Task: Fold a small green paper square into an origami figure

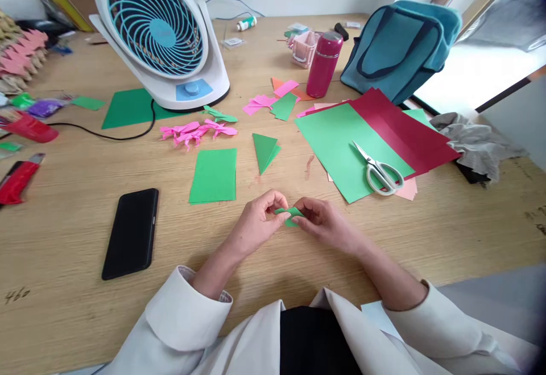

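Between my two hands is a small folded piece of green paper, held just above the table near its front edge. My left hand pinches its left side between thumb and fingers. On the right side, my right hand grips it with thumb and curled fingers, which partly hide it. Beyond the hands lie green paper triangles and a stack of green paper rectangles. Several pink folded paper shapes and a green folded paper shape rest farther back.
Scissors lie on light green sheets beside dark red sheets at right. A black phone lies at left. Behind stand a white fan, a magenta bottle and a teal bag. A red cutter is far left.
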### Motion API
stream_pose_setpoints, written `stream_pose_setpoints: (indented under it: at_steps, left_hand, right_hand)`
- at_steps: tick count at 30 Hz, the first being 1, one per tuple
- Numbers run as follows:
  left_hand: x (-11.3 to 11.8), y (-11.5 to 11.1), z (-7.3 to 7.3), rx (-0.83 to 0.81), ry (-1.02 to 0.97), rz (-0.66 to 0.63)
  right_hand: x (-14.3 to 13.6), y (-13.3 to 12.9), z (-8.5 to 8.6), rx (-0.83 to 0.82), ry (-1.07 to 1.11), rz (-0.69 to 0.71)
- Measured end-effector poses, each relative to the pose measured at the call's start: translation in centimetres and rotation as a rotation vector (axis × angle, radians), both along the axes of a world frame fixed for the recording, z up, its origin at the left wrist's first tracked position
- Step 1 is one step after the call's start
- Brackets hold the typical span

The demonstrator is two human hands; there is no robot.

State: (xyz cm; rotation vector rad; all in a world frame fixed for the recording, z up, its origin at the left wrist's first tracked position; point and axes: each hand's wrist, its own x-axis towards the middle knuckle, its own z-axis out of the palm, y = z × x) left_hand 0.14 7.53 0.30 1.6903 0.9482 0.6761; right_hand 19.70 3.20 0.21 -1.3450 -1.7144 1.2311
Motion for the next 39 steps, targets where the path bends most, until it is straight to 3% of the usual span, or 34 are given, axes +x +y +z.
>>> stream_pose_setpoints:
  at_steps: [3, 7, 14, 22, 26, 33, 39]
  left_hand:
    - [0.3, -0.5, -0.3, 0.071, 0.100, 0.028]
    - [1.0, -1.5, -0.4, 0.170, 0.251, 0.081]
    - [1.4, -2.4, -0.2, 0.226, 0.380, 0.116]
    - [1.3, -2.4, -0.3, 0.244, 0.430, 0.007]
    - [1.2, -2.5, -0.2, 0.261, 0.461, -0.025]
    - [1.1, -2.5, 0.0, 0.262, 0.444, 0.003]
    - [1.1, -2.7, -0.2, 0.280, 0.465, 0.004]
  right_hand:
    - [0.4, -0.5, -0.1, 0.049, -0.014, -0.028]
    - [0.5, -1.4, -0.1, 0.231, -0.193, -0.085]
    - [-0.5, -2.2, -0.4, 0.408, -0.279, -0.027]
    - [-0.8, -2.5, -0.6, 0.504, -0.267, -0.011]
    - [-0.5, -2.5, -0.9, 0.449, -0.274, -0.111]
    - [-0.5, -2.2, -1.3, 0.133, -0.091, -0.082]
    - [-0.2, -2.4, -1.5, 0.110, -0.120, -0.069]
